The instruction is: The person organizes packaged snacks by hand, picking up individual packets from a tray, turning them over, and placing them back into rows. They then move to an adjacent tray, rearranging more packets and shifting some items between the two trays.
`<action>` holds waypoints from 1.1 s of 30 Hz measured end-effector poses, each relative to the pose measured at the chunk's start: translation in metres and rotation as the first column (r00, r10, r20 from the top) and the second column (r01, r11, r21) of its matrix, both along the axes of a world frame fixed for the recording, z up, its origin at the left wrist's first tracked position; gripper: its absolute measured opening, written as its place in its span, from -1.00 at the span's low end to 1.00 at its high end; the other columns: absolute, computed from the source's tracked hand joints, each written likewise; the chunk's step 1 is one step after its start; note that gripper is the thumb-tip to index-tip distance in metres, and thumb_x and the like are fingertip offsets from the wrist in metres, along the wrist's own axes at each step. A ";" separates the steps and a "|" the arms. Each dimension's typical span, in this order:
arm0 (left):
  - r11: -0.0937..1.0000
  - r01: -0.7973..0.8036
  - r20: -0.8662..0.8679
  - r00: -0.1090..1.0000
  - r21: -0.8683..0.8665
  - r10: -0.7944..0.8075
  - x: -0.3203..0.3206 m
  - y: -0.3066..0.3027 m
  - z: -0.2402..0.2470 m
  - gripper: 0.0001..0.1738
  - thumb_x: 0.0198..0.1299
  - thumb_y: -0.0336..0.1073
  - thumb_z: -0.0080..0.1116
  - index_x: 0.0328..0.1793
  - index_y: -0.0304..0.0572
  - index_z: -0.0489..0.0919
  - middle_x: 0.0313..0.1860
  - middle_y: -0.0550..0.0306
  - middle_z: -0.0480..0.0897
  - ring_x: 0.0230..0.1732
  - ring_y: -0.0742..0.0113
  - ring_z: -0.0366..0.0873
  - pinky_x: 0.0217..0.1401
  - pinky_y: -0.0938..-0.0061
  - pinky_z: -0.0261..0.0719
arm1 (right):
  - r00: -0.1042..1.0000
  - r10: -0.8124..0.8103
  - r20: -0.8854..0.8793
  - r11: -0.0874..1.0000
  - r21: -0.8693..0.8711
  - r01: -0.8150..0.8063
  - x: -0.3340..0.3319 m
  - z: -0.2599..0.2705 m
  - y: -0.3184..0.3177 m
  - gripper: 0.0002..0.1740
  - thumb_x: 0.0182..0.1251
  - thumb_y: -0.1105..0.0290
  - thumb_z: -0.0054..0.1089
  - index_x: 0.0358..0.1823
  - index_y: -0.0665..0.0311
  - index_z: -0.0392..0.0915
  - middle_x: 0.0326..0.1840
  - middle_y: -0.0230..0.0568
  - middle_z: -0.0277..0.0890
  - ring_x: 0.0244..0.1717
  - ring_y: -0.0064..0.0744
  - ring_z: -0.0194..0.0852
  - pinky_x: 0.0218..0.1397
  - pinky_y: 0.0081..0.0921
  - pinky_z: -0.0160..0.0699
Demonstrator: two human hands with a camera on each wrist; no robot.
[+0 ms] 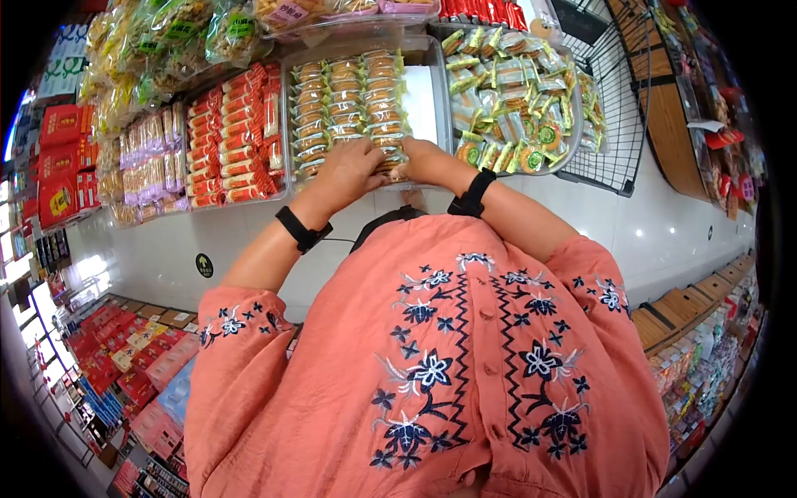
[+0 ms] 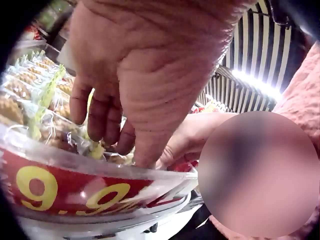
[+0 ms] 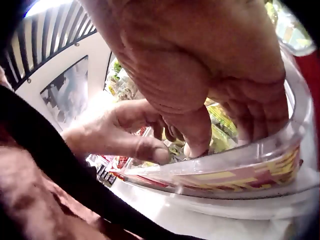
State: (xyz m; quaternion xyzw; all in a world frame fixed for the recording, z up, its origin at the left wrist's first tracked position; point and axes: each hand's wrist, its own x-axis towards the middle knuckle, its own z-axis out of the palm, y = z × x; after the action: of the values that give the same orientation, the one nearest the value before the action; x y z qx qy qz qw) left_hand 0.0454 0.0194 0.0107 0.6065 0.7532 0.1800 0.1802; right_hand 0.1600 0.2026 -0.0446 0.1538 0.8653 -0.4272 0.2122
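Note:
Rows of round golden biscuits in clear and yellow-green packets stand in a clear plastic bin. Both hands reach into the bin's front end. My left hand bends its fingers down over packets at the front of the rows, its thumb close to the front rim. Beside it, my right hand holds packets at the front of the right-hand row. A yellow-green wrapper shows between its thumb and fingers. The fingertips are partly hidden among the packets.
Left of the bin lie red-wrapped snack sticks and purple-wrapped ones. To the right is a bin of loose green-and-yellow packets, then a black wire rack. A red price strip runs along the front.

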 end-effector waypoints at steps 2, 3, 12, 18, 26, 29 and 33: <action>1.000 -0.013 -0.029 0.999 0.007 0.013 0.001 -0.004 -0.005 -0.62 0.10 -0.21 0.50 -0.03 -0.15 0.61 -0.08 -0.05 0.58 0.03 -0.11 0.57 0.09 0.06 0.52 | 1.000 0.005 -0.011 0.999 -0.040 -0.005 -0.003 -0.007 0.002 -0.27 0.11 0.14 0.64 0.19 0.47 0.55 0.13 0.28 0.67 0.21 0.16 0.65 0.26 -0.17 0.62; 0.999 -0.028 -0.051 0.998 0.022 0.029 0.000 -0.005 -0.006 -0.62 0.08 -0.20 0.50 -0.06 -0.16 0.61 -0.09 -0.04 0.57 0.01 -0.11 0.56 0.07 0.06 0.51 | 1.000 -0.012 -0.005 0.999 -0.052 0.012 -0.004 -0.010 0.001 -0.28 0.11 0.14 0.64 0.18 0.46 0.56 0.13 0.27 0.67 0.21 0.15 0.65 0.26 -0.18 0.62; 0.999 -0.023 -0.174 0.984 0.033 0.028 0.007 -0.005 -0.004 -0.64 0.07 -0.25 0.49 -0.07 -0.15 0.60 -0.10 -0.03 0.56 0.02 -0.08 0.55 0.08 0.10 0.48 | 0.996 -0.091 -0.022 0.991 -0.105 0.088 0.002 -0.007 -0.006 -0.25 0.20 0.14 0.59 0.25 0.52 0.46 0.13 0.33 0.66 0.21 0.22 0.64 0.26 -0.15 0.59; 0.999 -0.036 -0.231 0.972 0.003 0.036 0.015 -0.004 -0.008 -0.63 0.05 -0.27 0.49 -0.05 -0.14 0.58 -0.09 -0.02 0.55 0.03 -0.07 0.56 0.11 0.12 0.48 | 0.998 -0.057 -0.041 0.997 -0.059 0.054 0.003 -0.013 -0.010 -0.24 0.17 0.12 0.62 0.17 0.54 0.47 0.07 0.33 0.67 0.17 0.22 0.66 0.22 -0.14 0.63; 0.999 -0.040 -0.231 0.972 0.016 0.043 0.013 -0.003 -0.016 -0.59 0.01 -0.31 0.52 -0.04 -0.13 0.57 -0.10 -0.02 0.55 0.01 -0.08 0.57 0.07 0.08 0.50 | 0.997 -0.052 -0.064 0.998 -0.029 0.050 0.006 -0.003 -0.013 -0.35 0.20 0.18 0.57 0.11 0.55 0.51 0.02 0.35 0.68 0.14 0.24 0.67 0.19 -0.09 0.64; 0.999 -0.036 -0.225 0.974 0.009 0.037 0.012 -0.002 -0.016 -0.59 0.03 -0.31 0.49 -0.01 -0.15 0.57 -0.11 -0.03 0.54 0.01 -0.09 0.56 0.03 0.08 0.50 | 0.996 -0.044 -0.078 0.999 -0.009 0.044 0.006 -0.007 -0.012 -0.36 0.21 0.19 0.55 0.11 0.56 0.51 0.01 0.36 0.68 0.14 0.24 0.67 0.19 -0.08 0.64; 0.998 -0.067 -0.151 0.986 -0.014 0.064 0.012 -0.001 0.000 -0.65 0.12 -0.31 0.45 -0.01 -0.19 0.57 -0.08 -0.05 0.56 0.03 -0.12 0.57 0.05 0.06 0.51 | 0.997 -0.022 -0.074 1.000 -0.004 0.022 0.009 0.005 -0.010 -0.38 0.23 0.21 0.50 0.10 0.59 0.51 0.02 0.37 0.67 0.13 0.24 0.68 0.20 -0.07 0.64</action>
State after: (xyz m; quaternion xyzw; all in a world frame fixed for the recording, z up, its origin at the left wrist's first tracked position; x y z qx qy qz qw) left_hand 0.0573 0.0184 0.0103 0.5916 0.7858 0.1322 0.1225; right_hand 0.1688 0.1923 -0.0392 0.1469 0.8702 -0.4363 0.1757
